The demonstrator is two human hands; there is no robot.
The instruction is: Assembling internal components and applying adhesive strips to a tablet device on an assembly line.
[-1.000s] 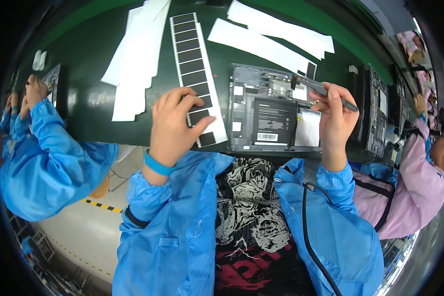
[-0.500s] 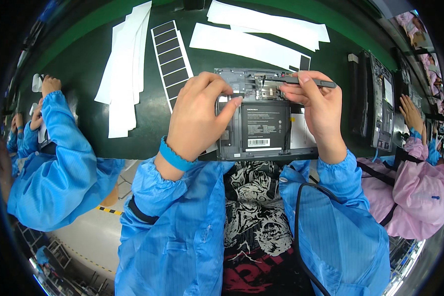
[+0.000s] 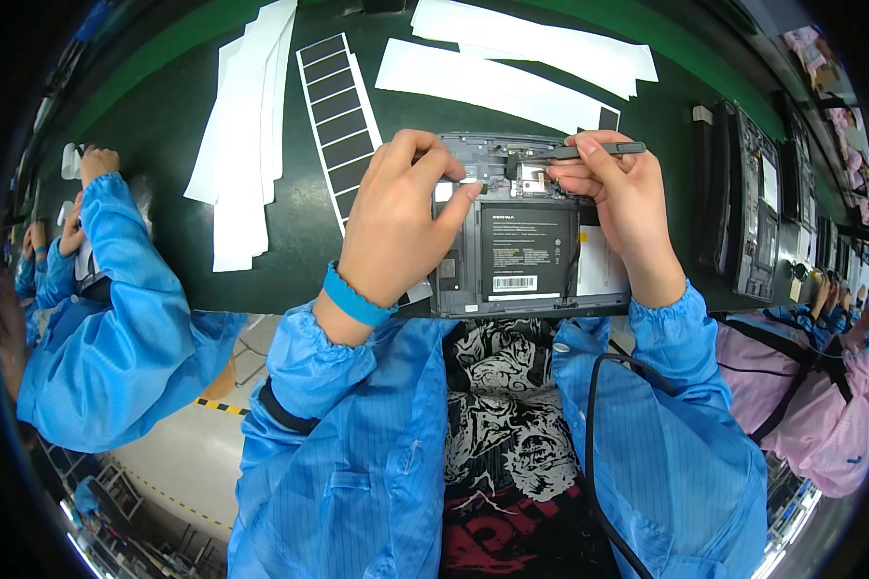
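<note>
In front of me lies an opened electronic device (image 3: 449, 280), a grey casing with exposed circuitry and a labelled black battery (image 3: 526, 251). My right hand (image 3: 632, 198) grips black tweezers (image 3: 613, 149), pointing left across the device's upper part. At their tip, a small black piece (image 3: 513, 166) is over the metal-coloured circuitry; whether the tips clasp it I cannot tell. My left hand (image 3: 406, 207) is over the casing's upper left, thumb and forefinger drawn together at a small dark bit that I cannot make out.
Beyond my left hand lies a sheet of black rectangular stickers (image 3: 343, 125). White paper strips (image 3: 246, 145) lie to its left, with more strips (image 3: 492, 82) at the back. Similar opened devices (image 3: 748, 193) stand at the right. Co-workers sit on both sides, one in a blue sleeve (image 3: 116, 251).
The view has shifted slightly. The tweezers lie flatter, and the black piece near their tip is a little lower on the circuitry. The right-hand co-worker's hand has left the nearby devices.
</note>
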